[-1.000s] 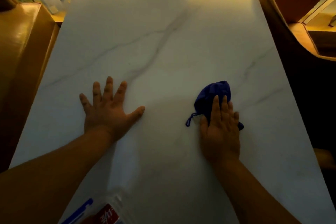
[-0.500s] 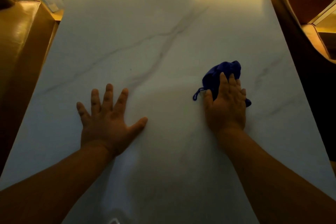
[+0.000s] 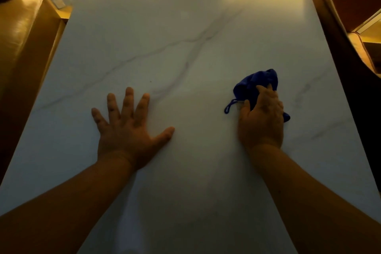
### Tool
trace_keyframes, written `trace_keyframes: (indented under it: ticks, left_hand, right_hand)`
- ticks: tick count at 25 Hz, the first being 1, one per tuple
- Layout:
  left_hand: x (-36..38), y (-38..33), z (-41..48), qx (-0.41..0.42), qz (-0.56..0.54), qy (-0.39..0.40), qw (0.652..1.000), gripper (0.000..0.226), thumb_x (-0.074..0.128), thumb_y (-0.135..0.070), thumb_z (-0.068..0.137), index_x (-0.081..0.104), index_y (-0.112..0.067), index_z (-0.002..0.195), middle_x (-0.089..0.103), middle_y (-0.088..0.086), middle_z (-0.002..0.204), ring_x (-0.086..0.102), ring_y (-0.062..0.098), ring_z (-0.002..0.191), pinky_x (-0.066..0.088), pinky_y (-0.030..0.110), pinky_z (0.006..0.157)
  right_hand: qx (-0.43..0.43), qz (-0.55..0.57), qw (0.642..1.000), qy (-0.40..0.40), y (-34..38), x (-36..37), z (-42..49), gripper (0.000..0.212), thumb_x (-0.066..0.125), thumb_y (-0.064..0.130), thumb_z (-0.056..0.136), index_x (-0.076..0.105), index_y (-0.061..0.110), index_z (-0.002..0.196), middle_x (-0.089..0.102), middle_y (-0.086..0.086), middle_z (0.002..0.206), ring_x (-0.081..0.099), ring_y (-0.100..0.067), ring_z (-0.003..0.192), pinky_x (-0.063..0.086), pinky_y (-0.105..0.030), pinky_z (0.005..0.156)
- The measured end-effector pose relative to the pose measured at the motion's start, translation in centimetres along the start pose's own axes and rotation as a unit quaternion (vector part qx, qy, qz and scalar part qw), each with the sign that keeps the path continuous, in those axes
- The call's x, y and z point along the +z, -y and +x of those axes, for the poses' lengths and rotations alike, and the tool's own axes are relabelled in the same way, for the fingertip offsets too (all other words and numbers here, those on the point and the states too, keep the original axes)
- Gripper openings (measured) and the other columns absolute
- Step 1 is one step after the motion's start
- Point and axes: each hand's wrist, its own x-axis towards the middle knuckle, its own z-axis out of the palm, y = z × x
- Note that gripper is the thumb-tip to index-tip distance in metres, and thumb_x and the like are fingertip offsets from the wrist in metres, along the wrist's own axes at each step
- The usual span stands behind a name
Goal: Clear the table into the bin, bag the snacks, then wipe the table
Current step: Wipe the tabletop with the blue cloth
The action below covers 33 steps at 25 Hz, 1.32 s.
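One blue cloth [image 3: 254,82] lies bunched on the table [image 3: 185,27], with the right hand [image 3: 260,121] pressed on it, fingers curled together over it. The left hand [image 3: 125,128] rests flat on the table, its five fingers spread apart.

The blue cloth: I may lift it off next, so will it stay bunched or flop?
The blue cloth looks soft and crumpled under the right hand, so it would likely flop. Its loose loop would probably dangle. It probably slides easily on the smooth table.
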Motion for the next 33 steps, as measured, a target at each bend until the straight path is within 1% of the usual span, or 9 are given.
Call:
trace_keyframes:
  ticks: [3,5,11,14,16,20,23,30,33]
  left_hand:
    - [0.0,0.0,0.1,-0.001,-0.003,-0.003,1.0,0.109,0.012,-0.102,0.072,-0.007,-0.041,0.162,-0.015,-0.001,0.173,-0.015,0.038,0.156,-0.01,0.07,0.119]
    - [0.1,0.0,0.1,-0.001,-0.007,-0.005,1.0,0.11,0.012,-0.102,0.072,-0.006,-0.041,0.161,-0.015,-0.001,0.173,-0.016,0.038,0.156,-0.01,0.07,0.119]
    - [0.2,0.0,0.1,0.0,-0.015,-0.01,1.0,0.11,0.013,-0.102,0.072,-0.004,-0.041,0.161,-0.013,-0.001,0.173,-0.015,0.038,0.156,-0.009,0.071,0.119]
    - [0.3,0.0,0.1,0.0,-0.015,-0.015,1.0,0.109,0.014,-0.102,0.072,-0.002,-0.041,0.161,-0.011,-0.001,0.173,-0.014,0.038,0.156,-0.009,0.071,0.119]
    - [0.4,0.1,0.1,0.001,-0.016,-0.019,1.0,0.109,0.015,-0.102,0.072,0.0,-0.041,0.162,-0.01,-0.001,0.173,-0.013,0.038,0.157,-0.008,0.072,0.119]
    - [0.5,0.1,0.2,0.001,-0.018,-0.023,1.0,0.109,0.015,-0.102,0.072,0.001,-0.041,0.162,-0.008,-0.001,0.173,-0.012,0.039,0.157,-0.007,0.072,0.119]
    - [0.5,0.0,0.1,0.0,-0.012,-0.026,1.0,0.109,0.015,-0.101,0.073,0.002,-0.04,0.162,-0.008,-0.001,0.173,-0.011,0.039,0.157,-0.007,0.072,0.118]
    - [0.5,-0.2,0.0,-0.007,-0.01,-0.028,1.0,0.109,0.015,-0.101,0.073,0.002,-0.04,0.162,-0.008,-0.001,0.173,-0.013,0.038,0.157,-0.006,0.072,0.119]
    - [0.4,-0.2,0.0,-0.01,-0.011,-0.027,1.0,0.11,0.014,-0.101,0.073,0.003,-0.039,0.162,-0.008,0.0,0.173,-0.013,0.038,0.157,-0.006,0.071,0.119]
  right_hand:
    - [-0.008,-0.014,1.0,0.021,-0.4,0.2,0.3,0.062,0.04,0.034,0.106,0.016,0.019,0.161,0.02,-0.009,0.168,0.015,-0.028,0.154,0.008,-0.042,0.125]
    - [-0.004,0.003,1.0,0.028,-0.4,0.3,0.6,0.06,0.036,0.031,0.107,0.014,0.019,0.162,0.018,-0.008,0.168,0.013,-0.026,0.155,0.007,-0.041,0.126]
    - [0.02,0.01,1.0,0.002,0.2,0.4,0.7,0.057,0.048,0.04,0.102,0.038,0.014,0.152,0.04,-0.014,0.158,0.031,-0.035,0.148,0.024,-0.05,0.122]
    - [0.04,0.046,0.997,-0.041,0.8,0.6,1.5,0.038,0.056,0.036,0.099,0.054,0.009,0.126,0.059,-0.017,0.131,0.053,-0.038,0.125,0.045,-0.057,0.102]
    - [0.055,0.063,0.994,-0.07,1.3,0.7,2.0,0.027,0.054,0.03,0.101,0.055,0.007,0.114,0.063,-0.017,0.116,0.059,-0.038,0.11,0.05,-0.055,0.092]
    - [0.088,0.088,0.987,-0.099,1.7,0.9,2.2,0.027,0.045,0.029,0.106,0.052,0.005,0.115,0.066,-0.019,0.109,0.062,-0.04,0.097,0.05,-0.047,0.075]
    - [0.095,0.131,0.98,-0.115,2.3,1.0,2.4,0.03,0.041,0.031,0.107,0.05,0.005,0.118,0.068,-0.021,0.105,0.064,-0.04,0.088,0.042,-0.037,0.064]
    - [0.019,0.167,0.986,0.0,8.8,3.5,1.6,0.027,0.047,0.032,0.103,0.053,0.01,0.117,0.062,-0.02,0.108,0.06,-0.04,0.095,0.05,-0.048,0.076]
    - [-0.016,0.157,0.987,0.029,10.6,4.3,0.8,0.028,0.049,0.03,0.102,0.055,0.013,0.125,0.063,-0.017,0.116,0.058,-0.039,0.108,0.05,-0.047,0.087]
